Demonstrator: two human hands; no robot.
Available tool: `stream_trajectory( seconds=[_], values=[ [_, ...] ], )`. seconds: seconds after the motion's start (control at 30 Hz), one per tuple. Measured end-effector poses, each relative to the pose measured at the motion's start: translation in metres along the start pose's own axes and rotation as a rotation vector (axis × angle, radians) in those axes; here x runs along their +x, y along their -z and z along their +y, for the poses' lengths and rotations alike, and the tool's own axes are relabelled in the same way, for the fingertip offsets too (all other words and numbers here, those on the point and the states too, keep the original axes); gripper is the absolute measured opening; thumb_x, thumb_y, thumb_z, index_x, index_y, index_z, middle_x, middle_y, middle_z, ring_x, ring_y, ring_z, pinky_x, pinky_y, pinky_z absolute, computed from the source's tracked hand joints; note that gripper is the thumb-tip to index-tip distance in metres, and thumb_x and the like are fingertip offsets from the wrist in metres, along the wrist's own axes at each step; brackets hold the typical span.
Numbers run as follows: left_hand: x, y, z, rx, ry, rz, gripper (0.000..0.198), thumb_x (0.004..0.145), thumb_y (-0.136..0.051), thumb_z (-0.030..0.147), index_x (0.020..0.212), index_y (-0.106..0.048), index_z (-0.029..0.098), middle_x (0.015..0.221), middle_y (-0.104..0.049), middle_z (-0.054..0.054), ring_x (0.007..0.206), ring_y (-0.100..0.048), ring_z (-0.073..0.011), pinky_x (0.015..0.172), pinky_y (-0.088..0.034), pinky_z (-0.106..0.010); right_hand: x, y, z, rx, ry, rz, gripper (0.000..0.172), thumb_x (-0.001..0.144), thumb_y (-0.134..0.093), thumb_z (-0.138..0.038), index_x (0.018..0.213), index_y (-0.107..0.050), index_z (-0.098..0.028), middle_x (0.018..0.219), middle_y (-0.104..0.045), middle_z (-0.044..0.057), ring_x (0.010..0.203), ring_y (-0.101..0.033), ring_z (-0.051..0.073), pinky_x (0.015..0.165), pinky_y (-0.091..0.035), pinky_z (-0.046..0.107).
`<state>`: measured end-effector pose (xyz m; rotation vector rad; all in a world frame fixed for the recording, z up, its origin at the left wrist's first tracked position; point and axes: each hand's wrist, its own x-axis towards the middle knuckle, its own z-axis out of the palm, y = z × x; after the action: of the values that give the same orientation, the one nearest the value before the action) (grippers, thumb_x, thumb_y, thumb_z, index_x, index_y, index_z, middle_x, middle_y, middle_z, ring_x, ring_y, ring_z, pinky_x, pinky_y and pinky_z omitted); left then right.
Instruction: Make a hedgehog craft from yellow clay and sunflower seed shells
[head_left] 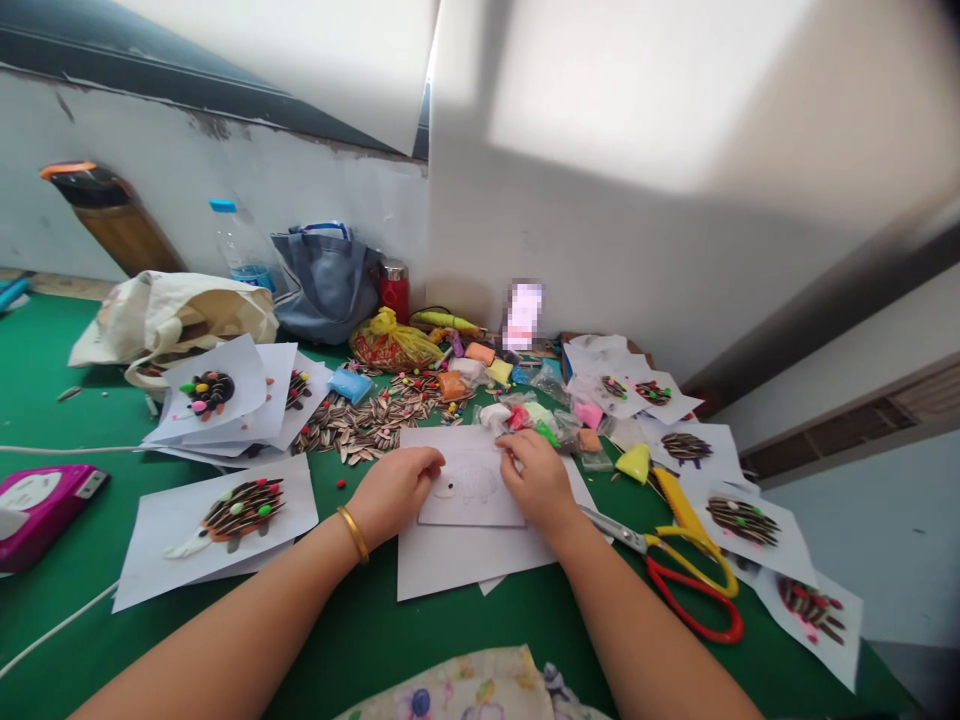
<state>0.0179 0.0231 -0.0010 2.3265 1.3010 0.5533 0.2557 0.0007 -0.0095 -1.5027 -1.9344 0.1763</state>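
Note:
A white card with a pencil-drawn hedgehog (478, 486) lies in front of me on larger white sheets (450, 575). The hedgehog's pointed face is filled in white, with a dark spot on it. My left hand (394, 490), a gold bangle on its wrist, rests at the card's left edge with its fingers curled together near the face. At the card's upper right is my right hand (538, 482), thumb and fingers drawn together; whatever they may hold is too small to make out. Just beyond it sit small bags of coloured clay (525, 412).
Striped sunflower seeds (367, 425) are heaped behind the left hand. Large scissors (675, 560) with red and yellow handles lie right of my right forearm. Finished seed hedgehog pictures (240, 515) flank both sides. A magenta device (45, 512), bags and bottles stand farther left.

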Motion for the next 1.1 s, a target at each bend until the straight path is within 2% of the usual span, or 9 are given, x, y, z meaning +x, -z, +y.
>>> stream_trajectory(
  seconds=[0.1, 0.2, 0.37, 0.5, 0.63, 0.8, 0.93, 1.1],
  values=[
    [0.0, 0.0, 0.0, -0.012, 0.015, -0.004, 0.025, 0.079, -0.047, 0.01, 0.091, -0.066, 0.021, 0.088, -0.072, -0.003, 0.083, -0.066, -0.0209, 0.074, -0.049, -0.03, 0.003, 0.006, 0.008, -0.194, -0.064, 0.074, 0.034, 0.083, -0.057, -0.02, 0.116, -0.063, -0.019, 0.111, -0.059, 0.012, 0.106, -0.05, 0.029, 0.094, -0.039, 0.042],
    [0.0, 0.0, 0.0, -0.017, 0.021, 0.0, 0.024, 0.079, -0.047, 0.01, 0.09, -0.066, 0.021, 0.088, -0.072, -0.004, 0.083, -0.065, -0.0207, 0.074, -0.048, -0.03, 0.004, 0.004, 0.015, -0.307, -0.103, 0.031, 0.042, 0.081, -0.061, -0.022, 0.122, -0.06, -0.021, 0.117, -0.057, 0.013, 0.109, -0.046, 0.031, 0.092, -0.037, 0.044],
    [0.0, 0.001, 0.001, -0.022, 0.048, -0.02, 0.025, 0.08, -0.044, 0.011, 0.089, -0.064, 0.02, 0.09, -0.07, -0.003, 0.085, -0.064, -0.02, 0.076, -0.047, -0.03, 0.003, -0.001, 0.017, -0.375, -0.113, 0.002, 0.03, 0.082, -0.06, -0.016, 0.111, -0.065, -0.024, 0.116, -0.058, 0.009, 0.108, -0.047, 0.027, 0.088, -0.035, 0.04],
    [0.0, 0.001, 0.0, -0.021, 0.046, -0.023, 0.023, 0.081, -0.043, 0.011, 0.089, -0.063, 0.02, 0.09, -0.07, -0.003, 0.087, -0.063, -0.0199, 0.078, -0.047, -0.03, 0.003, 0.002, 0.012, -0.36, -0.088, 0.041, 0.023, 0.084, -0.057, -0.014, 0.103, -0.067, -0.023, 0.114, -0.06, 0.008, 0.106, -0.05, 0.025, 0.087, -0.035, 0.038],
    [0.0, 0.0, 0.0, -0.012, 0.033, -0.012, 0.022, 0.082, -0.045, 0.012, 0.089, -0.064, 0.02, 0.091, -0.07, -0.004, 0.086, -0.063, -0.0199, 0.077, -0.047, -0.03, 0.003, 0.004, 0.01, -0.311, -0.059, 0.068, 0.02, 0.087, -0.054, -0.016, 0.102, -0.066, -0.022, 0.112, -0.062, 0.008, 0.103, -0.052, 0.024, 0.087, -0.035, 0.037],
    [0.0, -0.003, -0.002, 0.014, -0.003, 0.005, 0.022, 0.084, -0.046, 0.016, 0.092, -0.066, 0.02, 0.095, -0.071, -0.004, 0.09, -0.064, -0.0209, 0.079, -0.048, -0.031, 0.003, -0.003, 0.015, -0.257, -0.035, -0.007, 0.019, 0.09, -0.054, -0.025, 0.104, -0.066, -0.02, 0.103, -0.066, 0.009, 0.098, -0.055, 0.024, 0.084, -0.039, 0.035],
    [0.0, -0.004, -0.002, 0.033, -0.031, 0.0, 0.025, 0.086, -0.046, 0.018, 0.097, -0.068, 0.02, 0.098, -0.072, -0.005, 0.092, -0.064, -0.0217, 0.083, -0.047, -0.033, 0.004, -0.005, 0.016, -0.246, -0.043, -0.038, 0.025, 0.09, -0.056, -0.032, 0.11, -0.066, -0.02, 0.105, -0.065, 0.01, 0.101, -0.055, 0.025, 0.084, -0.041, 0.035],
    [-0.001, -0.004, -0.002, 0.074, -0.067, -0.024, 0.038, 0.086, -0.044, 0.013, 0.116, -0.065, 0.021, 0.106, -0.072, -0.006, 0.097, -0.063, -0.0228, 0.089, -0.045, -0.037, 0.01, 0.013, 0.023, -0.24, -0.092, 0.025, 0.024, 0.091, -0.051, -0.033, 0.105, -0.066, -0.02, 0.105, -0.064, 0.009, 0.1, -0.055, 0.024, 0.087, -0.039, 0.035]
  ],
)
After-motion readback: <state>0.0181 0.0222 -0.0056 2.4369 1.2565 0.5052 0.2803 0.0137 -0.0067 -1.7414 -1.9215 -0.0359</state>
